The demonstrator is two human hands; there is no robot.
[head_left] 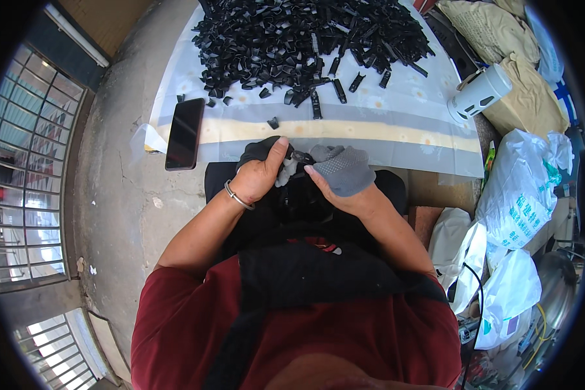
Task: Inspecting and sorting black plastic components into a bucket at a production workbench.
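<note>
My left hand (263, 168), with dark glove fabric over the fingers and a bare thumb, is closed just beyond the near edge of the table. A metal bangle (238, 195) circles that wrist. Close beside it, my right hand (342, 170) wears a grey dotted glove and is closed too, its bare thumb pointing at the left hand. Between the two sits a small black plastic piece (300, 158), gripped by both; its exact shape is mostly hidden by the fingers. A loose black clip-like piece (273, 123) lies on the tablecloth in front of the hands.
A large heap of black plastic pieces (266, 52) covers the far part of the table (396, 140). A phone (184, 134) lies at its left edge, a white cylindrical container (480, 93) at its right. Plastic bags (520, 188) crowd the right side; a barred window (29, 169) is left.
</note>
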